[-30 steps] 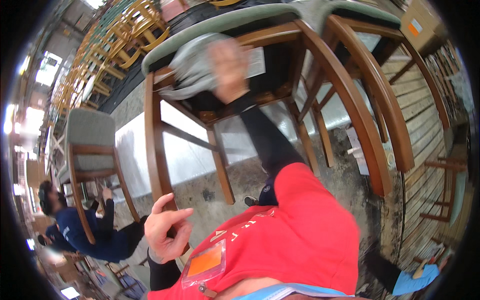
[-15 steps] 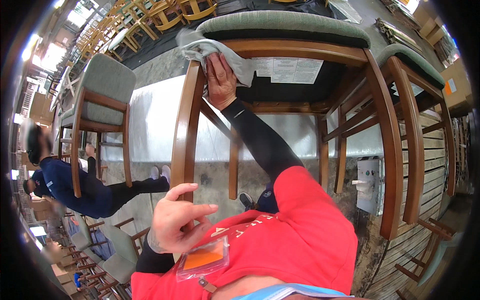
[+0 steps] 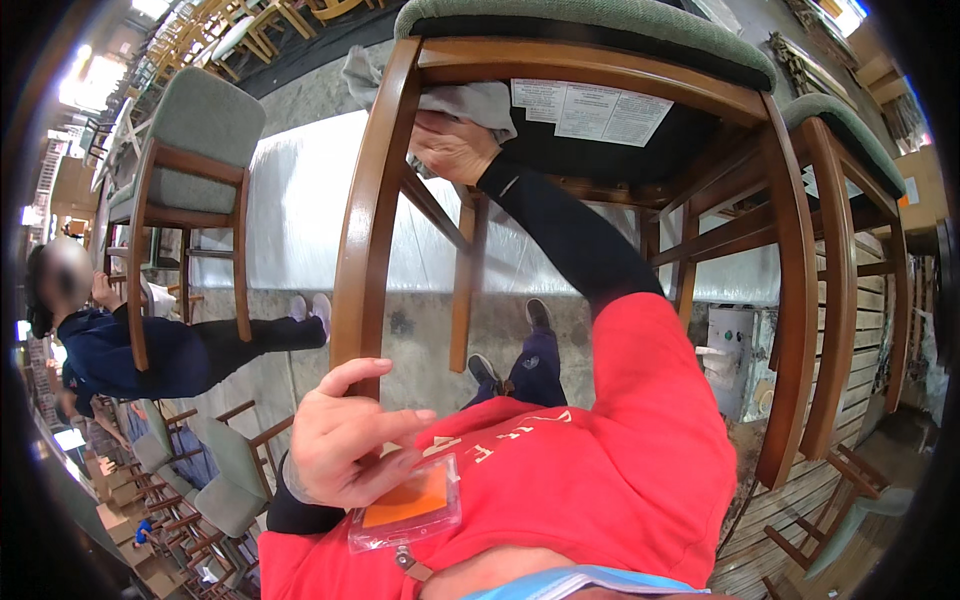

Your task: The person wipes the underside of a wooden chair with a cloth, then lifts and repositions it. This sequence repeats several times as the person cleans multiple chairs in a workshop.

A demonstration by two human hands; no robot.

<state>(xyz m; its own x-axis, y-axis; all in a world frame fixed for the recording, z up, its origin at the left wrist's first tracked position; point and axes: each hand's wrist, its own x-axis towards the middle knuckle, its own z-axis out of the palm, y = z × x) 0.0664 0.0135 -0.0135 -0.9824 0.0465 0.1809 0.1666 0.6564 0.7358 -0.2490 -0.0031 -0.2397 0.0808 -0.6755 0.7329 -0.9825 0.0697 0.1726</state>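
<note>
Two bare hands show. Upper centre, the right hand [image 3: 460,148] holds a bunched gray cloth [image 3: 470,103] showing either side of a wooden chair leg [image 3: 375,220], beneath the padded seat [image 3: 590,25] (white labels [image 3: 590,108] mark its underside). Lower left, the left hand [image 3: 350,445] overlaps that leg; its grip I cannot tell.

Brown wooden chair [image 3: 590,72] with a thick grey-green fabric seat [image 3: 600,28], seen from beneath, with white printed labels [image 3: 610,112] on a black underside [image 3: 600,160]. Crumpled light-grey cloth [image 3: 472,103], bunched below the near rail against the inside of the left leg [image 3: 370,220], with one end beyond its outer side.
</note>
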